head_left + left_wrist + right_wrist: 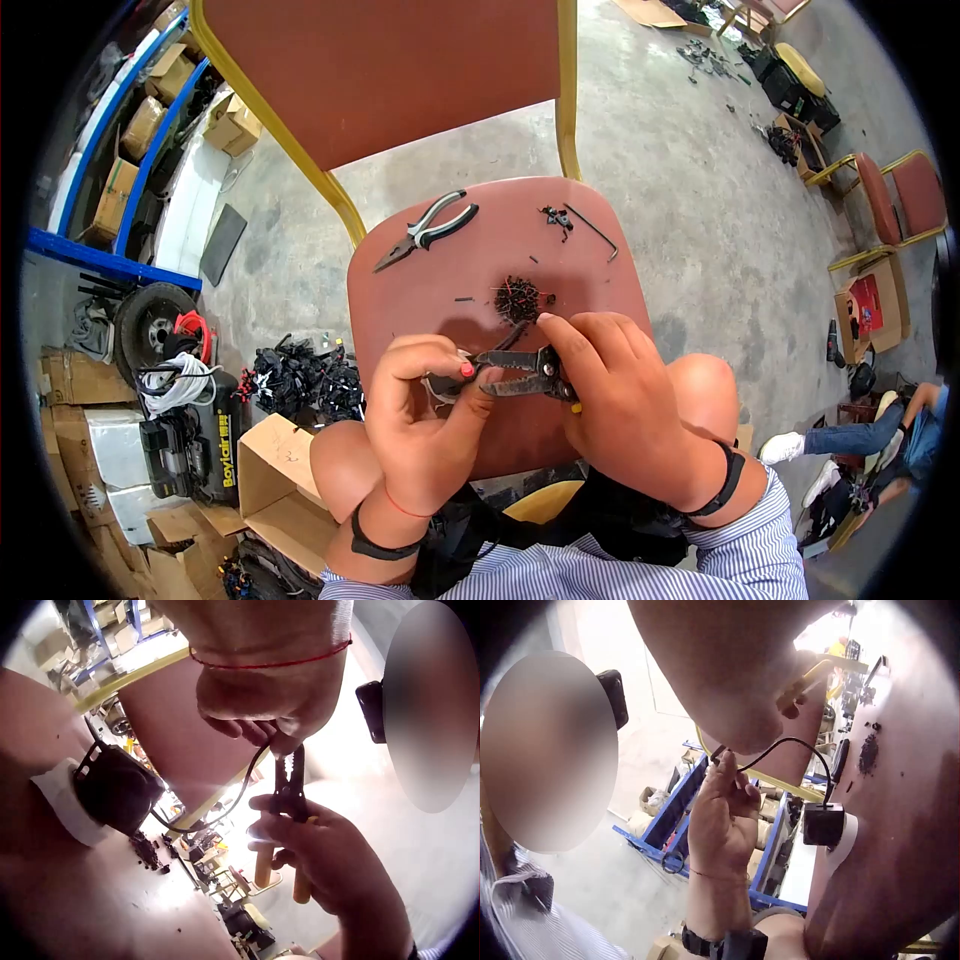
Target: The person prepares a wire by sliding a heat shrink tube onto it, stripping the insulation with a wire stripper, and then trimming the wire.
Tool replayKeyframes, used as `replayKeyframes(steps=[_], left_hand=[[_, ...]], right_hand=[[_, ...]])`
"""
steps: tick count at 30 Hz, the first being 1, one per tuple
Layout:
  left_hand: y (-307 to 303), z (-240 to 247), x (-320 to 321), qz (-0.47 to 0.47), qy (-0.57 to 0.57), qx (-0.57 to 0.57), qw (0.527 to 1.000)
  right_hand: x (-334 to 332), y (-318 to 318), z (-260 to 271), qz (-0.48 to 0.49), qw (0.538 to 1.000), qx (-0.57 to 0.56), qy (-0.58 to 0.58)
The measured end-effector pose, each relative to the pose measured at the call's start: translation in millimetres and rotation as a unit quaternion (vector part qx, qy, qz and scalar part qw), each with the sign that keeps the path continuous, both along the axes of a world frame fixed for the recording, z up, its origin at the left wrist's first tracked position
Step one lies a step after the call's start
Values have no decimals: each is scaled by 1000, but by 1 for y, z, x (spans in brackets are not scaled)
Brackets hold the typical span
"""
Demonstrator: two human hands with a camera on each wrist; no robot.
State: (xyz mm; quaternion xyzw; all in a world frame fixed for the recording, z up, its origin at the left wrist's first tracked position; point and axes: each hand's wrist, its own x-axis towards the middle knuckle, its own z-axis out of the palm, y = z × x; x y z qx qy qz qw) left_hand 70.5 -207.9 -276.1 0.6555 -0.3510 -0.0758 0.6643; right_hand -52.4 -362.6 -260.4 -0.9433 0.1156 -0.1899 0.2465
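Observation:
My left hand point(425, 425) pinches the end of a thin black cable point(246, 787) between thumb and fingers. A small red tip point(467, 370) shows at those fingers in the head view. My right hand point(635, 415) grips a wire stripper point(525, 372) with dark jaws and yellow handles point(264, 862). Its jaws point left and stand apart, right at the left fingertips. From the left hand the cable curves down to a black box-shaped device point(823, 825) on the chair seat, with a white piece point(845, 844) beside it. In the head view the hands largely hide this device.
Combination pliers point(430, 228) lie on the red-brown seat point(400, 300) in front of me. Beyond the hands are a heap of small black and red bits point(517, 300), a hex key point(592, 232) and small black parts point(557, 222). The chair's backrest point(400, 70) rises behind.

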Motion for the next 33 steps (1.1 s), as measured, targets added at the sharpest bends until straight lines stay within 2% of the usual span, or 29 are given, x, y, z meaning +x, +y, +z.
replayKeyframes(steps=[5,8,11,20,23,29,33], left_hand=[[-2,-1,-6,21,32,-17,999],[4,-4,-3,4,1,26,1000],[3,-2,1,33,-97,53,993],[3,-4,1,41,-71,45,996],[8,0,-3,23,-3,77,997],[8,0,-4,18,41,76,996],[5,-1,2,42,-41,78,995]], right_hand=[[-1,1,0,-12,1000,-21,-5],[0,2,-2,-15,999,-40,-13],[0,2,-1,-17,998,-54,-13],[1,5,-6,-46,990,-129,-21],[2,4,-9,-43,988,-146,-24],[3,5,-11,-41,986,-160,-28],[4,4,-9,-34,989,-141,-7]])
